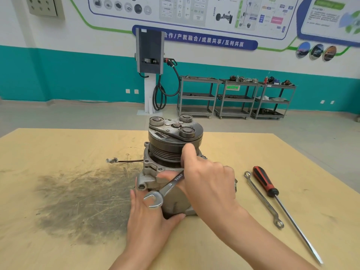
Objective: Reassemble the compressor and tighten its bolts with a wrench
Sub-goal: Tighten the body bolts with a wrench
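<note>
head view: only one cam, so here goes
where it sits: grey cast-metal compressor with black ribbed pulley (171,162) stands upright, mid plywood bench (58,149)
handling: looks heavy, stiff and probably greasy, so I'd brace the lower body
left hand (150,217): fingers wrapped round the base
right hand (206,180): clenched on the silver open-ended wrench (165,190), open end pointing at me, far end hidden

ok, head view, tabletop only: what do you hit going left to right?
Dark smudge → wire connector → compressor, gripped low by the left hand, with the right hand holding the open-end wrench against it → ring spanner → red-handled screwdriver.
</note>
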{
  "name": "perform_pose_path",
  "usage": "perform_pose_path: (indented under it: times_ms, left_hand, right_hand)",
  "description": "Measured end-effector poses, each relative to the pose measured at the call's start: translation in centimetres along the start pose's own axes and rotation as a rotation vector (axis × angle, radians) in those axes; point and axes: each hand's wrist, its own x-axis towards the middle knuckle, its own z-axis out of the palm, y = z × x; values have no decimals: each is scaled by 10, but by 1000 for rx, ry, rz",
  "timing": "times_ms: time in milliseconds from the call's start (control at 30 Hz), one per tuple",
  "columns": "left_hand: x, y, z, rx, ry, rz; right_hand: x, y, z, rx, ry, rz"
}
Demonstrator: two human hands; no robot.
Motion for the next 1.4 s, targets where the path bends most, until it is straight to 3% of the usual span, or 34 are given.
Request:
perform_pose_path:
  times_ms: [133, 233, 300, 400, 467, 533, 767, 1100, 1200, 1400]
  left_hand:
    - [-1, 1, 0, -70, 78, 17]
    - [-2, 0, -1, -103, 61, -12]
    - [-2, -2, -1, -119, 57, -18]
    - [-1, -1, -1, -121, 66, -13]
    - [-2, -1, 0, -110, 73, -3]
    - [-3, -1, 1, -87, 88, 34]
    - [-2, 0, 1, -59, 92, 62]
    - [-2, -2, 0, -87, 85, 53]
    - [-2, -3, 1, -74, 89, 54]
    - [-4, -1, 0, -81, 119, 86]
  right_hand:
    - [11, 6, -10, -44, 132, -64]
    - [24, 26, -21, 213, 113, 9]
    - [31, 48, -28, 641, 57, 233]
    - [38, 84, -17, 1199, -32, 711]
    - [38, 98, 1, 1435, -149, 973]
    - [34, 103, 22, 1508, -283, 1081]
    - [34, 101, 57, 1788, -481, 1128]
    - [38, 91, 69, 1849, -679, 1112]
    - [30, 85, 70, 1872, -581, 1208]
    - [5, 55, 68, 1710, 123, 1227]
